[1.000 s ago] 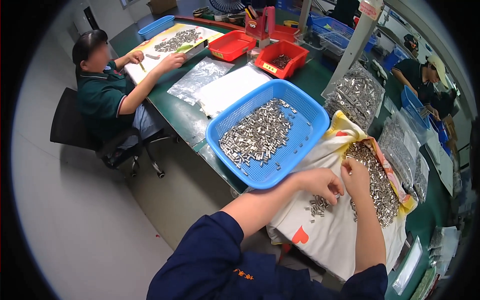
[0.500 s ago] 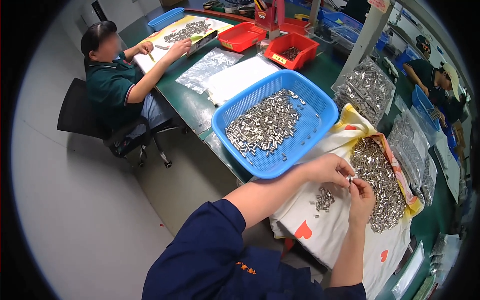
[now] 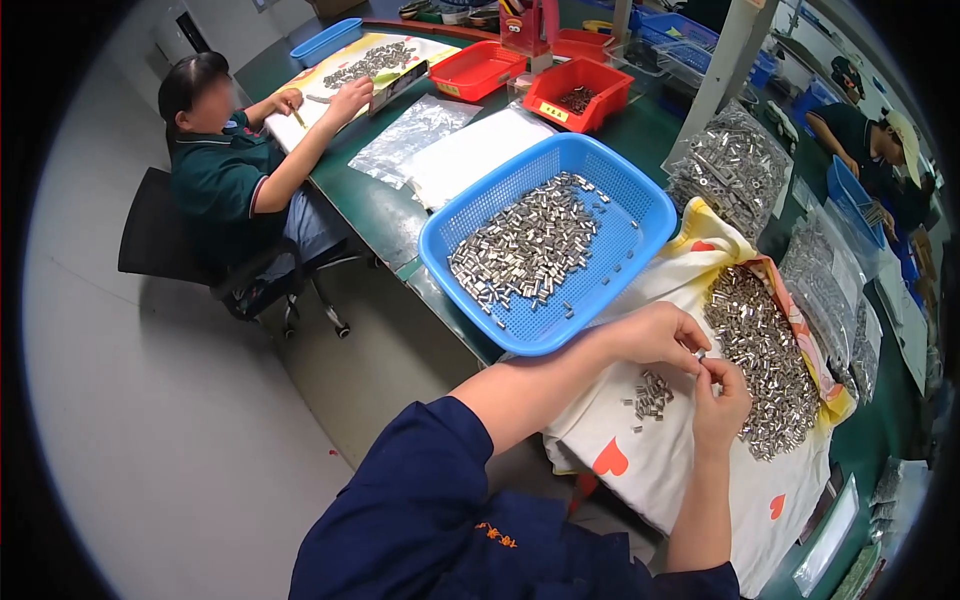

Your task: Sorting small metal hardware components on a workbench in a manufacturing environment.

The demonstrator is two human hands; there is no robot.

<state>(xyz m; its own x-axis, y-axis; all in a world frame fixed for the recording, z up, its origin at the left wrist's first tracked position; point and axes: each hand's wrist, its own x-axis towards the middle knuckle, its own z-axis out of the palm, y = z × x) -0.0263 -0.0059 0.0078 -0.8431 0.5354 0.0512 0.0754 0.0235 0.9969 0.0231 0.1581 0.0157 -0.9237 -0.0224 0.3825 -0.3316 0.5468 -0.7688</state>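
My left hand [image 3: 660, 335] and my right hand [image 3: 722, 395] meet over a white cloth [image 3: 680, 470] with red hearts. Their closed fingertips pinch a small metal sleeve [image 3: 701, 355], mostly covered by the fingers. Just below my left hand lies a small heap of short silvery metal sleeves [image 3: 653, 396]. Beyond my right hand spreads a much larger pile of sleeves [image 3: 765, 365] on the cloth. My left forearm passes along the near rim of a blue perforated basket [image 3: 520, 345], which holds many more of these sleeves.
Bulging clear bags of metal parts [image 3: 735, 175] stand behind the pile, by a grey post [image 3: 725, 75]. Red bins [image 3: 580, 95] and white sheets [image 3: 470, 155] lie beyond the basket. A co-worker [image 3: 230, 190] sits at the far left; another person [image 3: 880, 145] works at the far right.
Both hands stay together at nearly the same place, with small shifts of the fingers around the sleeve. The whole view has shifted slightly.
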